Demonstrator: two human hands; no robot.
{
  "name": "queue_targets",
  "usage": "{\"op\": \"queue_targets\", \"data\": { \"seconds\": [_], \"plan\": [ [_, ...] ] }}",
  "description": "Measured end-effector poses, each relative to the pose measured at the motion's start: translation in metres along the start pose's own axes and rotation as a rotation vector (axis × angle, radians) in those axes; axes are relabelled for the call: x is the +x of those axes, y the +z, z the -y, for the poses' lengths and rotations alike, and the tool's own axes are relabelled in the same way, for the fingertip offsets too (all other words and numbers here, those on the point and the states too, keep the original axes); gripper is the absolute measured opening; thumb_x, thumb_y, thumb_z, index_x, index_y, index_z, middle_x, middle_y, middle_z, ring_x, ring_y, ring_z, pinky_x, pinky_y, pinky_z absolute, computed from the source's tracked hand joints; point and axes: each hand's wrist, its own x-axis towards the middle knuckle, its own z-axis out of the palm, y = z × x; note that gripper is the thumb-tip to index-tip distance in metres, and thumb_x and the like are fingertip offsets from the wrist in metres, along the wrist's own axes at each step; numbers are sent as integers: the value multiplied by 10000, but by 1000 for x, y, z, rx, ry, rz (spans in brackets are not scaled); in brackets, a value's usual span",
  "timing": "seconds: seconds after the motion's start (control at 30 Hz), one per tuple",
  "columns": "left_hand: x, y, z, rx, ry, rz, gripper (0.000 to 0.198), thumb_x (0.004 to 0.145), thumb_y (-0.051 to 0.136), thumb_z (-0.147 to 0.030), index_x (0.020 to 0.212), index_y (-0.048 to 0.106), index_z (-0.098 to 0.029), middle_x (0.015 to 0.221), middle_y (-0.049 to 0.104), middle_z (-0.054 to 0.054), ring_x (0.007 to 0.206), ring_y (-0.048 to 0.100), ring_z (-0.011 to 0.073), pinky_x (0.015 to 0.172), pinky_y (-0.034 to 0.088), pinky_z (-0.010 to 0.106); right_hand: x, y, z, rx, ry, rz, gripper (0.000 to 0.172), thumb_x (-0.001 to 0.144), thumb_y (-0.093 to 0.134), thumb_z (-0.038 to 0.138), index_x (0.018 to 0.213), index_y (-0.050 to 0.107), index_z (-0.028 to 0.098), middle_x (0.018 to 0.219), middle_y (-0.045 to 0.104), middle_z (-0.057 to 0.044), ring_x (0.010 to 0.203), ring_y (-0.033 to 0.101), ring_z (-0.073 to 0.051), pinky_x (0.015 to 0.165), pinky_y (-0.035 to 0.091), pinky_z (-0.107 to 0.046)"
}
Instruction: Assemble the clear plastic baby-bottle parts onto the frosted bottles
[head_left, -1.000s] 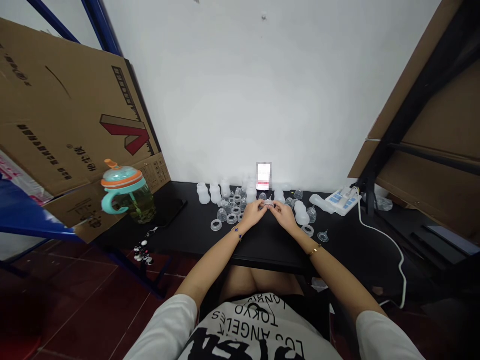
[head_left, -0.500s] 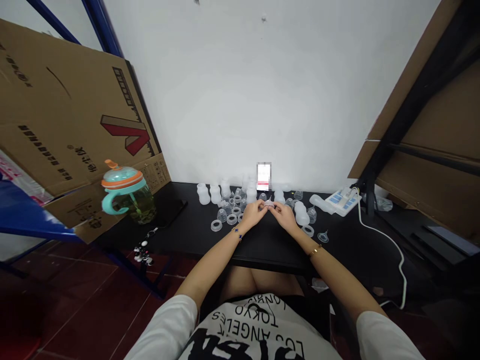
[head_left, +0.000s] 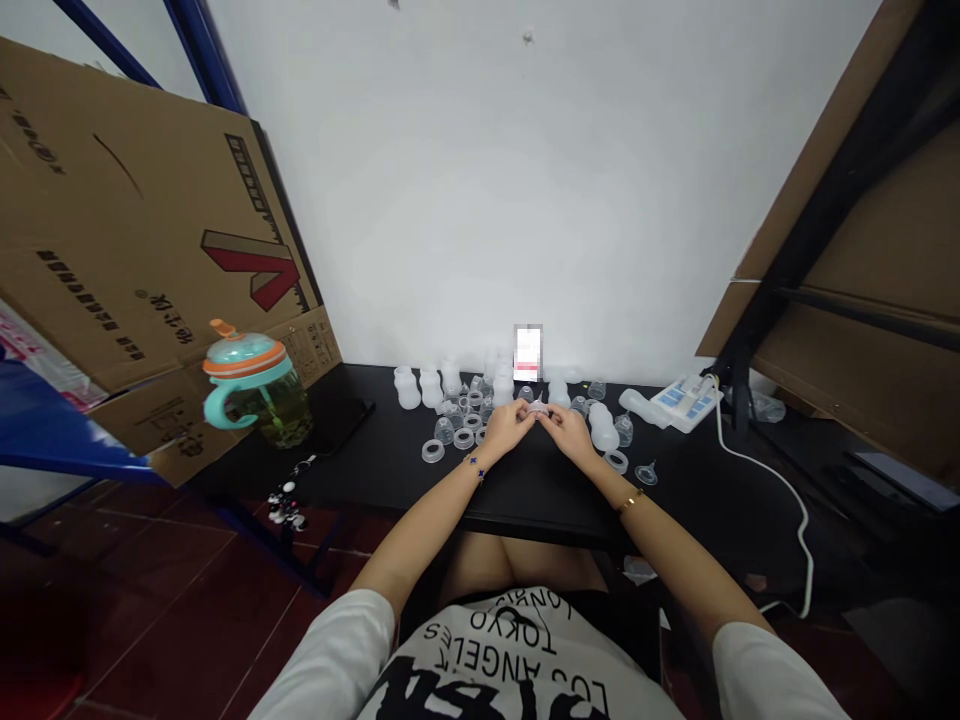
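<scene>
My left hand (head_left: 508, 428) and my right hand (head_left: 568, 432) meet over the black table. Between them they pinch a clear bottle nipple (head_left: 538, 406), its thin tip pointing up; it looks seated in a ring, though the fingers hide part of it. Left of my left hand lie several translucent collar rings (head_left: 433, 451) and clear domed caps (head_left: 444, 431). Beside my right hand a frosted bottle (head_left: 603, 427) leans or lies, with another clear cap (head_left: 623, 431) touching or close to it. Farther right a loose nipple (head_left: 646, 474) rests on the table.
Frosted bottles (head_left: 407, 388) stand along the wall, where a lit phone (head_left: 527, 353) is propped. A power strip (head_left: 686, 402) with a white cable (head_left: 776, 471) sits right. On the left are a handled tea jug (head_left: 259, 385), a dark tablet-like slab (head_left: 343, 428) and a large cardboard box (head_left: 150, 220).
My hands hold almost the same position, with the nipple still between the fingertips. The things on the table have not visibly moved.
</scene>
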Motion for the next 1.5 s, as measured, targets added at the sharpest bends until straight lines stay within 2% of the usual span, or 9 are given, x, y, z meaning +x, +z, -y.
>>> {"op": "queue_targets", "data": {
  "seconds": [0.63, 1.03, 1.5],
  "plan": [
    [0, 0, -1, 22, -19, 9, 66, 870, 600, -269, 868, 632, -212, 640, 676, -32, 633, 624, 160, 658, 419, 250, 0, -1, 2, -29, -3, 15, 368, 932, 507, 478, 940, 739, 191, 521, 532, 24, 523, 522, -165, 559, 312, -276],
    [-1, -1, -3, 52, -41, 0, 96, 864, 600, -294, 870, 648, -212, 585, 618, -44, 592, 581, 156, 635, 402, 251, 0, -2, 4, -54, 8, 22, 445, 947, 469, 547, 943, 746, 198, 520, 552, 8, 524, 517, -175, 545, 301, -278],
    [0, 2, 0, 80, -47, -11, 109, 864, 610, -308, 865, 656, -210, 584, 601, -41, 582, 556, 152, 608, 362, 247, 0, -1, 2, -69, -3, 23, 445, 951, 470, 547, 935, 738, 191, 543, 572, 1, 540, 539, -176, 553, 311, -276]
  ]
}}
